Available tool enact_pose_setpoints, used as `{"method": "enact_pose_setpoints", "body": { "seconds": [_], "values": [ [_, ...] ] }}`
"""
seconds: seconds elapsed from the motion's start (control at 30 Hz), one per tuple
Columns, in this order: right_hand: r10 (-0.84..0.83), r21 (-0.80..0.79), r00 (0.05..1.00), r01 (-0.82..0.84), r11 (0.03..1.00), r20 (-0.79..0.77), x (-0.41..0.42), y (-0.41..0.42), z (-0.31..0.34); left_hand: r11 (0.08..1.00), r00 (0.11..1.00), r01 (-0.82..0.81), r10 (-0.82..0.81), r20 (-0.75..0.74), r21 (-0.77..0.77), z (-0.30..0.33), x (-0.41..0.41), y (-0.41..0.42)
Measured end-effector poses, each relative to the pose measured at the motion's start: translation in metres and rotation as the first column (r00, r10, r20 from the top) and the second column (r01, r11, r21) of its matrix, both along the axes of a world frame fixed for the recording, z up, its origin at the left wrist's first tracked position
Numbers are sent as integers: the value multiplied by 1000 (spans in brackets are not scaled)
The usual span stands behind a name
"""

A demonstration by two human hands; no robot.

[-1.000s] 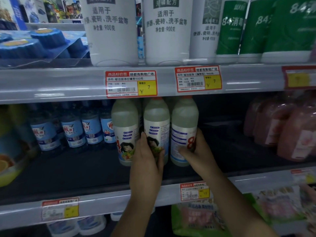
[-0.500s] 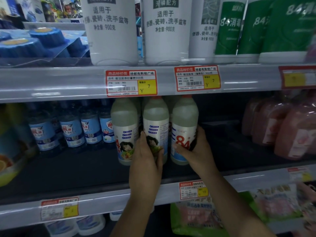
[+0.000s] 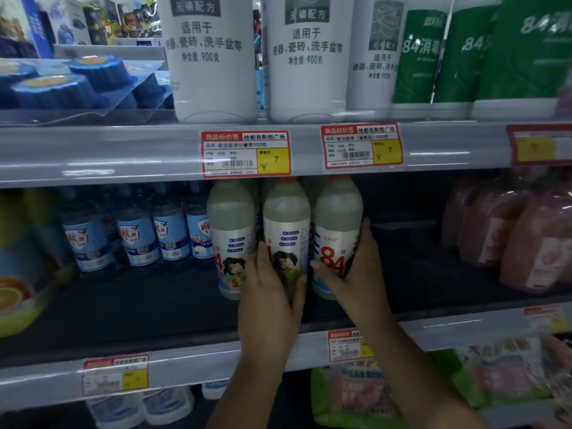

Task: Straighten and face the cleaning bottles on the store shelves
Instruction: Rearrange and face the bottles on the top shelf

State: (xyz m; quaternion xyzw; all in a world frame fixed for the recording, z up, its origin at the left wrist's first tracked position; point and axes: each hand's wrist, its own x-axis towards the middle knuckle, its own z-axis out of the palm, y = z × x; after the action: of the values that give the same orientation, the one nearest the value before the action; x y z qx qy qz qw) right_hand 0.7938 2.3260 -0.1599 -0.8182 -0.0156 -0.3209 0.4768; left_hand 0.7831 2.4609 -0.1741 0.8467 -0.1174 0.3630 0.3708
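Three pale "84" cleaning bottles with red caps stand side by side on the middle shelf (image 3: 154, 320). My left hand (image 3: 272, 305) grips the lower part of the middle bottle (image 3: 286, 218), whose label shows a pictured figure. My right hand (image 3: 356, 274) grips the right bottle (image 3: 337, 212), thumb across the front and fingers round its right side; its red "84" faces out. The left bottle (image 3: 230, 230) stands untouched with its label turned partly away.
Blue-labelled bottles (image 3: 136, 236) stand left of the three, pink refill pouches (image 3: 526, 243) at the right. Large white (image 3: 213, 57) and green-labelled (image 3: 421, 57) bottles fill the shelf above, with blue toilet blocks (image 3: 62, 85) at its left. Price tags (image 3: 246, 153) line the rails.
My right hand has turned the right bottle so its red "84" has come round to the front. My left hand has stayed on the middle bottle.
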Motion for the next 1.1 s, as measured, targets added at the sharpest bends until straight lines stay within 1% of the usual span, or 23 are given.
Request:
{"method": "enact_pose_setpoints", "body": {
  "seconds": [0.07,0.17,0.33,0.47,0.6,0.77,0.9,1.1],
  "values": [
    [-59,-54,998,61,997,36,-6,3,1,999,999,36,-36,-28,-19,0,0,-1],
    [-112,-115,989,122,986,93,-9,4,0,997,998,63,-64,-24,-33,-1,1,-1],
    [-101,-162,989,117,980,106,-7,4,-2,1000,1000,18,-19,-19,-25,1,3,0],
    [-92,-153,990,108,982,107,-6,4,-2,997,995,79,-80,-54,-19,0,3,-1],
    [-56,-144,994,69,987,92,-4,1,-4,1000,996,6,-8,-93,-16,1,1,-2],
    [9,-91,997,-3,996,72,-2,0,-5,999,994,42,-39,-101,25,1,2,-3],
    [42,-63,998,-39,997,51,-2,-1,-2,1000,992,6,-6,-129,-3,2,1,-5],
    [83,25,994,-85,996,72,-1,-3,0,999,989,-46,44,-143,-7,2,3,-10]
  ]
}}
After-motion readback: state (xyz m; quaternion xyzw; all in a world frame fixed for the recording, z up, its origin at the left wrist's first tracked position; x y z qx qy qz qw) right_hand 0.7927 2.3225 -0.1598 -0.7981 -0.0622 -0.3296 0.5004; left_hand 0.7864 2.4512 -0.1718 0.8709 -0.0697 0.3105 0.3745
